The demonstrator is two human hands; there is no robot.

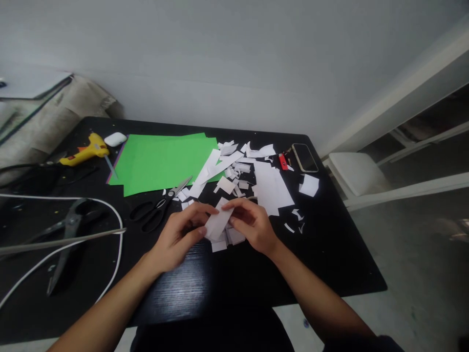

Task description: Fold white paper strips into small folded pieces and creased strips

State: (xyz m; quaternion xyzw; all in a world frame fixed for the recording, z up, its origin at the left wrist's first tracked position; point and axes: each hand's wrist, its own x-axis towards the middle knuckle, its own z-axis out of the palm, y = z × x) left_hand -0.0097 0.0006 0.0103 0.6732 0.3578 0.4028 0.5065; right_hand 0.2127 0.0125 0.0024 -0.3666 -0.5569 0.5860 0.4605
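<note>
Both my hands meet over the middle of the black table (330,264). My left hand (179,234) and my right hand (251,222) pinch the same small white paper strip (217,222), fingers closed on it from either side. Under the hands lie more white paper scraps (234,237). Black-handled scissors (161,205) rest just left of my left hand, blades pointing toward the green paper sheets (161,161).
Several white paper cuttings (271,188) spread behind my hands. A yellow glue gun (86,151), a white earbud case (115,139), pliers (66,230), a white cable (110,215), a red lighter (283,162) and a phone (305,157) also lie on the table. A white stool (357,173) stands at right.
</note>
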